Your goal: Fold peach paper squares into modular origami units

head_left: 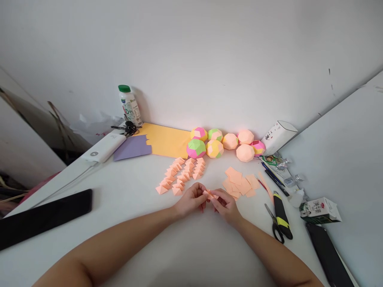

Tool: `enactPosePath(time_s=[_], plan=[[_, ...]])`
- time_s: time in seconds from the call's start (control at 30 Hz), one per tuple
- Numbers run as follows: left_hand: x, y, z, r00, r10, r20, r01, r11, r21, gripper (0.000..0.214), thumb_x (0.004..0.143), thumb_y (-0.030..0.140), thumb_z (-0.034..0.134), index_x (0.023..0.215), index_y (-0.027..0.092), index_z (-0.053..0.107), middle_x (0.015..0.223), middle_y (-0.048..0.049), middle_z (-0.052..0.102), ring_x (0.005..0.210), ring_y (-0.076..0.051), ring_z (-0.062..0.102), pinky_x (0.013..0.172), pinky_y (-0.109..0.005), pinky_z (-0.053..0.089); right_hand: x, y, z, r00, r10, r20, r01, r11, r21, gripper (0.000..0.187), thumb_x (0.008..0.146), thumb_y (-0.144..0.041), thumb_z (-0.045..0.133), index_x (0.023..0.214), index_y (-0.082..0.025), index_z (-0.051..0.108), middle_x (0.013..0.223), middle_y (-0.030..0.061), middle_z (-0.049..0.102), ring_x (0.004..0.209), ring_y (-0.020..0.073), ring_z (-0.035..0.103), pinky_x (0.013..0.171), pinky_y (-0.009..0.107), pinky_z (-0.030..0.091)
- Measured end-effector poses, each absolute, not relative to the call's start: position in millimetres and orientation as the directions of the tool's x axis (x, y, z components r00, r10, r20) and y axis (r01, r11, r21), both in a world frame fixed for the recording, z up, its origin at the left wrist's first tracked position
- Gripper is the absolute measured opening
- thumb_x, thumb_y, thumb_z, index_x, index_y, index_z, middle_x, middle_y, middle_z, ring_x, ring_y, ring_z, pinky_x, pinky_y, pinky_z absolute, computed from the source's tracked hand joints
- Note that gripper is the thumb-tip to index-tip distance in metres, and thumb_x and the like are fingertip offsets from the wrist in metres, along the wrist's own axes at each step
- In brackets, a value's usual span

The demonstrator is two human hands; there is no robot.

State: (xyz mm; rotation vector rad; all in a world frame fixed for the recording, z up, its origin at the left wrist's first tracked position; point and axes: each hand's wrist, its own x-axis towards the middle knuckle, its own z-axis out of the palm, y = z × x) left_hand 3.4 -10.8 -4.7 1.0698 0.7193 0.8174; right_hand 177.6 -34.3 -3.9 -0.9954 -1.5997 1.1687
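Note:
Between my two hands, low over the white table, is a small peach paper piece (210, 195), partly folded. My left hand (193, 198) pinches its left side, and my right hand (226, 204) pinches its right side; the fingertips cover much of it. Just beyond my left hand, several folded peach paper units (171, 173) lie in overlapping rows. Flat peach paper pieces (238, 183) are piled loosely beyond my right hand. Farther back, several faceted paper balls (215, 148) in peach, yellow, green and pink sit together near the wall.
At right lie scissors (277, 227), a black-and-yellow utility knife (281, 215), pens (273, 178), a drink carton (320, 210) and a dark phone (329, 253). Orange card (169, 139), purple card (133, 148), keys (131, 128), a bottle (130, 105), a white power bank (104, 147) and a black slab (48, 217) are left.

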Motion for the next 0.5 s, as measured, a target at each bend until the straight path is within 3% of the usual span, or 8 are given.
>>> enactPosePath(time_s=[0.1, 0.17, 0.3, 0.5], plan=[[3.9, -11.4, -4.9, 0.497, 0.859, -0.123, -0.193, 0.247, 0.950, 0.042, 0.079, 0.041, 0.060, 0.107, 0.020, 0.038, 0.068, 0.0046, 0.057, 0.051, -0.010, 0.055, 0.046, -0.024, 0.047, 177.4, -34.0, -3.3, -0.289, 0.936, 0.201, 0.097, 0.237, -0.967, 0.019, 0.085, -0.029, 0.055, 0.098, -0.021, 0.066, 0.088, 0.0055, 0.059, 0.051, 0.0083, 0.052, 0.044, 0.023, 0.048], [4.5, -11.6, -4.2, 0.493, 0.860, -0.133, -0.163, 0.242, 0.957, 0.046, 0.078, 0.044, 0.060, 0.111, 0.019, 0.039, 0.063, 0.0063, 0.053, 0.049, -0.010, 0.053, 0.044, -0.023, 0.046, 177.6, -34.3, -2.8, -0.299, 0.934, 0.196, 0.095, 0.233, -0.968, 0.018, 0.086, -0.029, 0.053, 0.096, -0.021, 0.066, 0.087, 0.0049, 0.060, 0.050, 0.0079, 0.051, 0.045, 0.023, 0.047], [5.7, -11.5, -1.2, 0.508, 0.847, -0.156, -0.110, 0.243, 0.964, 0.035, 0.078, 0.049, 0.058, 0.085, 0.016, 0.049, 0.055, 0.0054, 0.051, 0.045, -0.008, 0.049, 0.041, -0.020, 0.041, 178.5, -35.6, -2.0, -0.303, 0.947, 0.107, 0.111, 0.147, -0.983, 0.019, 0.087, -0.031, 0.050, 0.098, -0.020, 0.062, 0.075, 0.0019, 0.060, 0.050, 0.0086, 0.052, 0.048, 0.023, 0.046], [5.5, -11.5, 3.9, 0.527, 0.825, -0.206, -0.037, 0.264, 0.964, 0.034, 0.076, 0.051, 0.058, 0.076, 0.018, 0.048, 0.053, 0.0052, 0.052, 0.044, -0.009, 0.048, 0.040, -0.020, 0.039, 179.5, -36.9, -4.5, -0.281, 0.958, 0.064, 0.088, 0.092, -0.992, 0.017, 0.085, -0.035, 0.053, 0.090, -0.019, 0.055, 0.061, -0.0020, 0.055, 0.048, 0.0098, 0.050, 0.047, 0.023, 0.043]])
